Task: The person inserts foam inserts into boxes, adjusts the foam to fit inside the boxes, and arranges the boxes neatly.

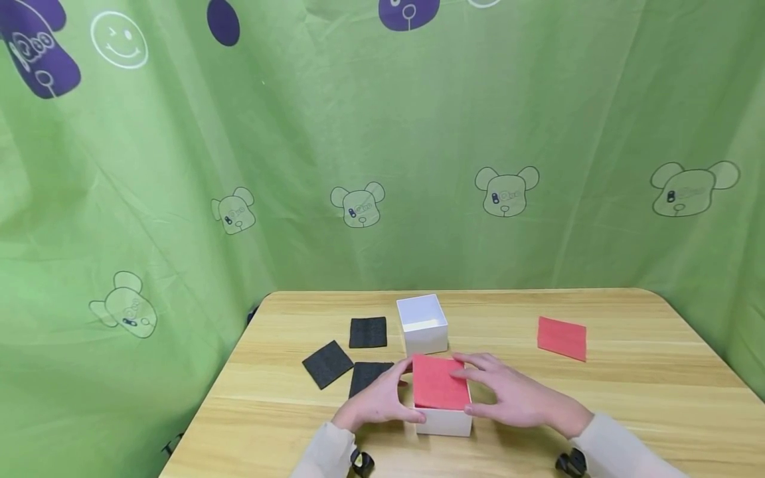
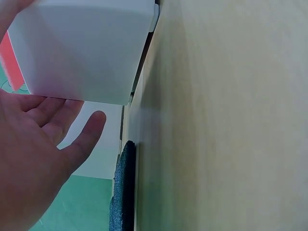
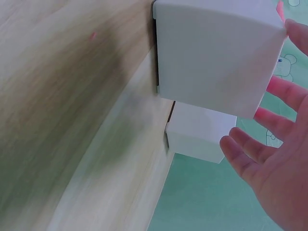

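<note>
In the head view, a white box [image 1: 443, 422] stands near the table's front, with a red felt-like square [image 1: 441, 384] lying over its top. My left hand [image 1: 382, 396] holds the box's left side, thumb at the near corner and fingers at the far end. From the right, my right hand [image 1: 508, 395] holds the box, its thumb at the near right corner and a finger on the red square's edge. Both wrist views show fingertips along the edges of the box wall [image 2: 82, 53]. The inside of this box is hidden by the red square.
A second white box [image 1: 425, 342], open at the top, stands just behind. To the left lie three black felt-like squares, including a diagonal black square [image 1: 327, 364]. Another red square [image 1: 562, 338] lies at the right on the wooden table [image 1: 633, 385]. A green curtain [image 1: 418, 252] hangs behind.
</note>
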The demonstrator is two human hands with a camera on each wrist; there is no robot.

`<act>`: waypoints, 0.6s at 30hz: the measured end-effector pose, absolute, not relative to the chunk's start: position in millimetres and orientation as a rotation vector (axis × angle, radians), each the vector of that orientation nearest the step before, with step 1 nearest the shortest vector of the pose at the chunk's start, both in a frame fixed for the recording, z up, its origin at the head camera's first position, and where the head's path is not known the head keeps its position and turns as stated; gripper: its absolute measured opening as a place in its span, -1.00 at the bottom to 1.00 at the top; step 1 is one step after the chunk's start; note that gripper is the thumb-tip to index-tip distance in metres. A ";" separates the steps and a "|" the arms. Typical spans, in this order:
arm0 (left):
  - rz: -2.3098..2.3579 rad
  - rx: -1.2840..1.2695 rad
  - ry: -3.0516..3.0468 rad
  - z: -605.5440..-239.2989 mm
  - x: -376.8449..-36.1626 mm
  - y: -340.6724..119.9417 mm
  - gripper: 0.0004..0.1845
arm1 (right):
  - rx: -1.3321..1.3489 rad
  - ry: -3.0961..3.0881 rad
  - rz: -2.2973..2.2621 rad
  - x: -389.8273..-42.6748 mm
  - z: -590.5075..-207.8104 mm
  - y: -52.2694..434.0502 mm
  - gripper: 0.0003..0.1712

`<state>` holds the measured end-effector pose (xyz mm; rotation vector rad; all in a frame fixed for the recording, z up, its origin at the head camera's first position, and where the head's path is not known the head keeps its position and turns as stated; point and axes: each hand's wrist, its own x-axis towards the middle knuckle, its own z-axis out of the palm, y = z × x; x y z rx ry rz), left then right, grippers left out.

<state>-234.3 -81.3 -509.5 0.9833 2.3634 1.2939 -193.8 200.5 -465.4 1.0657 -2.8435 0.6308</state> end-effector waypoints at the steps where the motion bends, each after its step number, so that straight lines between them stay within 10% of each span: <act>1: 1.292 0.983 2.363 -509.6 -234.4 -81.1 0.04 | 1.065 -2.841 0.633 -193.6 -465.3 200.4 -0.31; 18: 1.303 1.006 2.334 -510.8 -236.4 -81.3 0.05 | 1.140 -2.811 0.688 -201.0 -461.4 187.5 -0.36</act>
